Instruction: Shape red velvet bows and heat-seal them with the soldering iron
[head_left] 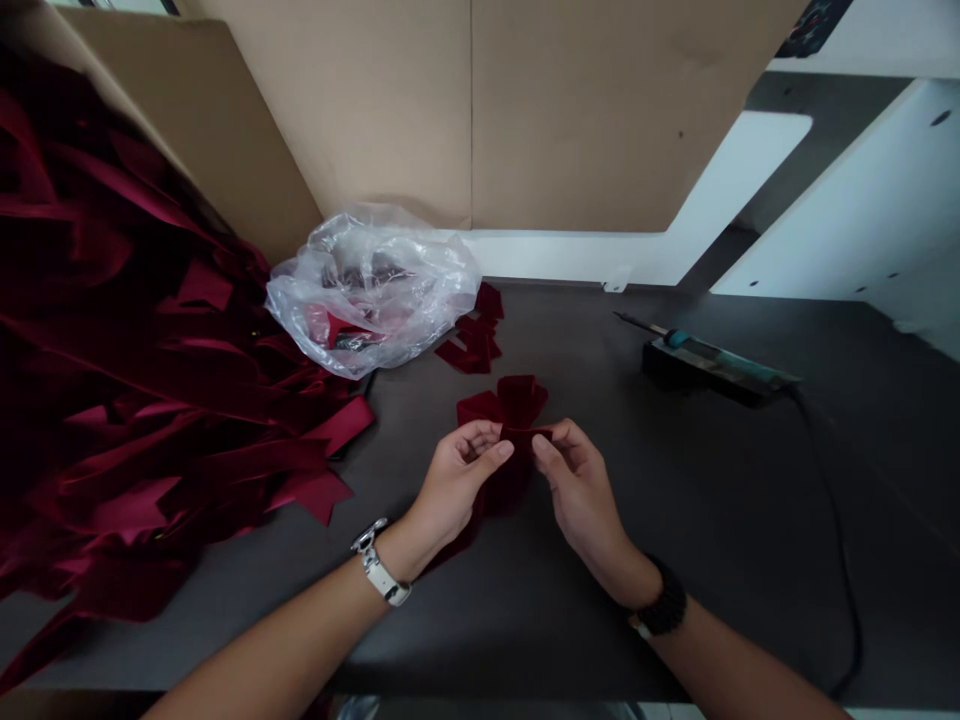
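Centrally, just above the table (675, 560), a red bow (513, 400) is held between 2 hands. A narrow band at its middle is pinched from either side by the left hand (457, 482) and the right hand (579, 492), with thumbs and forefingers closed on it and fingertips almost touching. The loops are fanned out beyond the fingers, and darker cloth hangs below, between the wrists.

The grip is judged slight. If 1 pinch is loosened, the band could slip and the loops could be let fall open. An iron (709, 358) is laid on its stand to the right, near the hands but apart from them. Should it be hot, cloth or a bare forearm could be scorched if swung that way, and its cable (838, 520) could be snagged by the right arm. The held piece could also be muddled with the ribbon pile (142, 380) at the left.

Little inside the bag (373, 285) can be made out — only red cloth and something dark. The scraps (472, 342) beside it are blurred. How the band is fastened is hidden by the fingers, and whether the iron is on cannot be told.
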